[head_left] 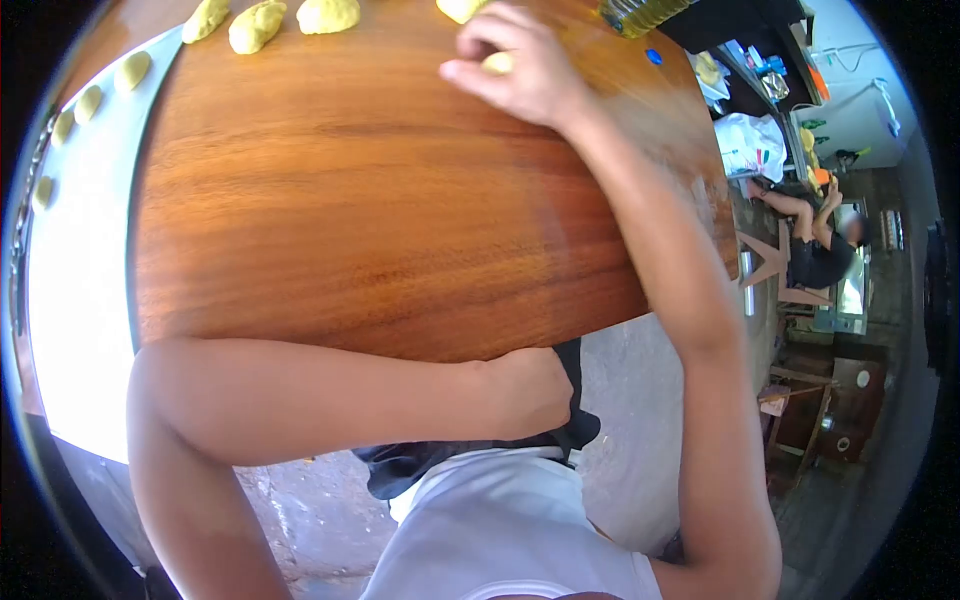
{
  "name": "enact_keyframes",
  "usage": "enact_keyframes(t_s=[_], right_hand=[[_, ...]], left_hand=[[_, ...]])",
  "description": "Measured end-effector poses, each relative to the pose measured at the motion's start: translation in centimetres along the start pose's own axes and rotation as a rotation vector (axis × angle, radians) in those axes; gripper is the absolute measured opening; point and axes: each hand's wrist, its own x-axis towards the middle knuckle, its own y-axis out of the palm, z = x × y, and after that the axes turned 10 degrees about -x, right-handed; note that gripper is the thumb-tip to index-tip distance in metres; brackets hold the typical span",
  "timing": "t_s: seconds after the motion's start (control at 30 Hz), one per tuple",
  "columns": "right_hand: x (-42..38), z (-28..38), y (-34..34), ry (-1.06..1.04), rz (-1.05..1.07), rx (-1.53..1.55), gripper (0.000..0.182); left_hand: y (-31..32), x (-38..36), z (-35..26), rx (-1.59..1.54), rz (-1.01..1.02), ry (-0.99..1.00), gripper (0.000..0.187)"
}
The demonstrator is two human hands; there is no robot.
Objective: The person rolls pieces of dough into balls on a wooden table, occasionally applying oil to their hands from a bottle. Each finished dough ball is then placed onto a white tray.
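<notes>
The right hand (515, 70) curls around a dough piece (498, 63) over the table (400, 200), near the dough lumps (328, 14). The left hand (530, 395) lies at the near edge; its grip cannot be told. Dough balls (132, 70) rest on the white surface (80, 290).

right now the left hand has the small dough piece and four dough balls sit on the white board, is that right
No: the head view shows the right hand, not the left hand, has the small dough piece. Four dough balls do sit on the white board.
</notes>
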Motion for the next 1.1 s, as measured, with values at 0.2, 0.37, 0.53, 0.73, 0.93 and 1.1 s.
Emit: enact_keyframes(t_s=[0.2, 0.37, 0.53, 0.73, 0.93, 1.1], right_hand=[[-5.9, 6.8, -1.7, -0.194, -0.034, -0.025, 0.025], [-5.1, -0.3, -2.9, -0.06, -0.047, -0.257, 0.03], [-2.0, 4.6, 0.3, -0.212, -0.108, -0.021, 0.031], [-6.6, 2.3, -3.3, -0.116, -0.006, -0.149, 0.032], [-0.6, 4.2, 1.2, -0.23, -0.158, -0.097, 0.032], [-6.6, 6.2, -3.3, -0.247, 0.05, -0.105, 0.031]], left_hand=[[-0.2, -0.1, 0.1, 0.065, -0.033, -0.002, 0.017], [-0.6, 0.1, 0.7, 0.028, -0.064, 0.016, 0.017], [0.1, 0.1, 0.6, 0.09, 0.02, 0.029, 0.017], [-0.5, -0.1, 0.2, 0.113, -0.021, -0.016, 0.015], [0.5, -0.1, 0.0, 0.039, -0.03, 0.023, 0.019], [-0.4, -0.3, -0.4, 0.131, 0.036, -0.009, 0.019]])
